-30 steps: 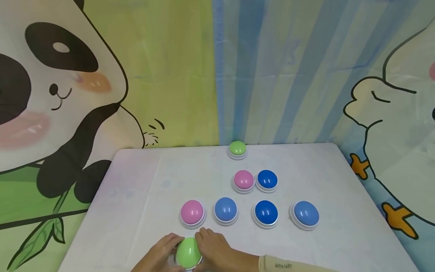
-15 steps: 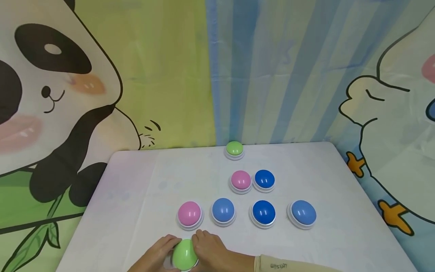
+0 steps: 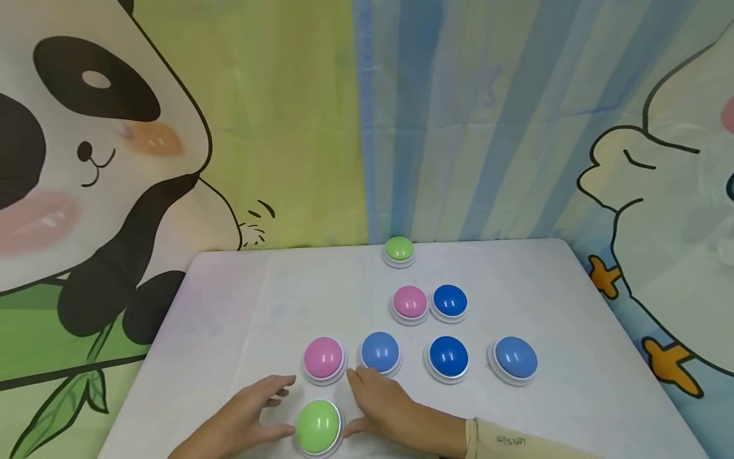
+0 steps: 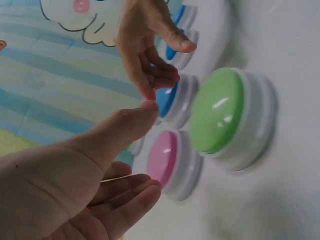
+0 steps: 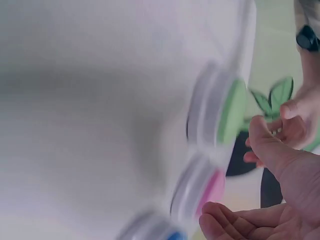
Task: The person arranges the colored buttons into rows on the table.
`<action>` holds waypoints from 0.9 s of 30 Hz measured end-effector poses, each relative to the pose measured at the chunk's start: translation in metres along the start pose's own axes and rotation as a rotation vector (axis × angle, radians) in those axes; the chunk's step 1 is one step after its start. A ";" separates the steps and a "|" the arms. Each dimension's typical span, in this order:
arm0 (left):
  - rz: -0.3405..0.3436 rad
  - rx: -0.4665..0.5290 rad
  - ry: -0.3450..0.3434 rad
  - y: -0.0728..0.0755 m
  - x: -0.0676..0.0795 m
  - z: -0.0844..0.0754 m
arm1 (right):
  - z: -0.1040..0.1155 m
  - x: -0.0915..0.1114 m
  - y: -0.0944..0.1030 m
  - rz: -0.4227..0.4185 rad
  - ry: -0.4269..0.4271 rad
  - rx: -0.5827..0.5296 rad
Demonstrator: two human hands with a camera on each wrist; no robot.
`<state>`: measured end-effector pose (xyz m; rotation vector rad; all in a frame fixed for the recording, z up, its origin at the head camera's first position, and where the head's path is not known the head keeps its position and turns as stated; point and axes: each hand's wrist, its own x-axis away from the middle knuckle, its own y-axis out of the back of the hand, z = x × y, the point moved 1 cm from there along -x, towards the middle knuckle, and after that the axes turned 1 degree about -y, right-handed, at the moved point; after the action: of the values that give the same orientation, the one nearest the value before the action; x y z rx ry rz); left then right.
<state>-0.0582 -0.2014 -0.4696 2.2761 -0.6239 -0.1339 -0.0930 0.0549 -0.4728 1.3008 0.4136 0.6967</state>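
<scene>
A domed green push button [image 3: 318, 427] in a white round base sits at the table's near side. To its left is my left hand [image 3: 243, 414], thumb and fingers spread; the thumb tip lies close by the base. My right hand [image 3: 387, 408] is on the other side, its fingers stretched forward toward the light blue button [image 3: 381, 352]. In both wrist views the palms face each other, holding nothing. Just beyond the green button stands a pink button [image 3: 323, 358]. Whether the right thumb touches the green button's base is hard to tell.
A dark blue button [image 3: 448, 356] and another light blue one [image 3: 517, 357] continue the row rightward. Behind them, a pink button [image 3: 410, 302] and a dark blue button [image 3: 450, 301] stand side by side. A second green button [image 3: 399, 249] is at the white table's [image 3: 229, 306] far edge.
Both hands have let go of the near green button and drawn apart, left hand leftward, right hand rightward and slightly forward. The button stays on the table.
</scene>
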 end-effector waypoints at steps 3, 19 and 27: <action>-0.074 0.029 -0.046 0.012 -0.015 -0.003 | -0.022 -0.001 0.018 -0.021 -0.051 -0.108; -0.095 -0.063 -0.083 0.036 -0.270 0.003 | -0.206 -0.124 0.096 -0.062 -0.512 -0.299; -0.157 0.041 0.077 0.003 -0.337 0.023 | -0.248 -0.147 0.066 0.003 -0.569 -0.423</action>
<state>-0.3614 -0.0584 -0.5149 2.3567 -0.4107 -0.1099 -0.3743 0.1438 -0.4827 1.0340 -0.1926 0.3611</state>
